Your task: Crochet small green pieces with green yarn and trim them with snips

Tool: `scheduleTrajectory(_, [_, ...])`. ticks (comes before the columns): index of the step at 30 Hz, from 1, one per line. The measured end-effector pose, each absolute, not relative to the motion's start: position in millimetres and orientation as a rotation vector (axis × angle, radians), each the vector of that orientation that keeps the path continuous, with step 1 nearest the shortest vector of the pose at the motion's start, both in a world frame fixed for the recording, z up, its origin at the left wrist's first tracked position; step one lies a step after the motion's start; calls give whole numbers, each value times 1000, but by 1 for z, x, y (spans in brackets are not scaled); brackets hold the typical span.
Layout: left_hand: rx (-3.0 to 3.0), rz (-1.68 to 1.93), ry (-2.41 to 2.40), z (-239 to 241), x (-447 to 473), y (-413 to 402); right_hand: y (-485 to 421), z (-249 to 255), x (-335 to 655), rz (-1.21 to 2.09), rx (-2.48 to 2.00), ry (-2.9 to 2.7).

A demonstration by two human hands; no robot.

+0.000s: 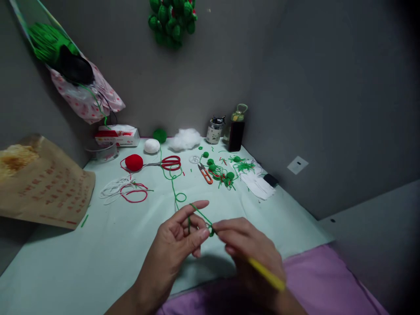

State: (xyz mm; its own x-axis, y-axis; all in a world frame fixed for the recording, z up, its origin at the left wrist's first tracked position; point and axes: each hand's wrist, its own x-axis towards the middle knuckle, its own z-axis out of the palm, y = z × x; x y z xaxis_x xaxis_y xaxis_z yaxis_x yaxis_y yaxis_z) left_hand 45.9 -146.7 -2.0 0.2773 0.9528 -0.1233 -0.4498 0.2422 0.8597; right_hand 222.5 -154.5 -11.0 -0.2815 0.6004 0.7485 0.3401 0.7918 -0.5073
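My left hand (179, 238) pinches a small piece of green crochet (211, 232) between thumb and fingers. Green yarn (201, 213) runs taut over its raised index finger to the piece. In my right hand (247, 249) is a crochet hook with a yellow handle (266, 273); its tip meets the green work and is hidden by the fingers. From the left hand the strand trails back over the table past a loose loop (180, 197) towards a green yarn ball (159, 135).
Red-handled scissors (170, 163), a red yarn ball (134, 162), a white ball (152, 146) and stuffing (185, 139) lie behind the hands. Orange snips (205, 174) sit near green knitted bits (226, 177). A paper bag (49, 188) stands left; a bottle (239, 114) stands at the back.
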Motion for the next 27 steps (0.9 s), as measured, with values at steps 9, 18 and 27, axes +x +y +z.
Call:
scheduleTrajectory(9, [634, 998, 650, 3, 45, -145, -151, -10, 219, 750, -692, -1462])
scheduleTrajectory(18, [665, 1006, 656, 1, 52, -151, -159, -19, 219, 177, -803, -1836])
scheduleTrajectory(27, [563, 996, 605, 3, 41, -145, -144, -7, 216, 1096, -635, -1093])
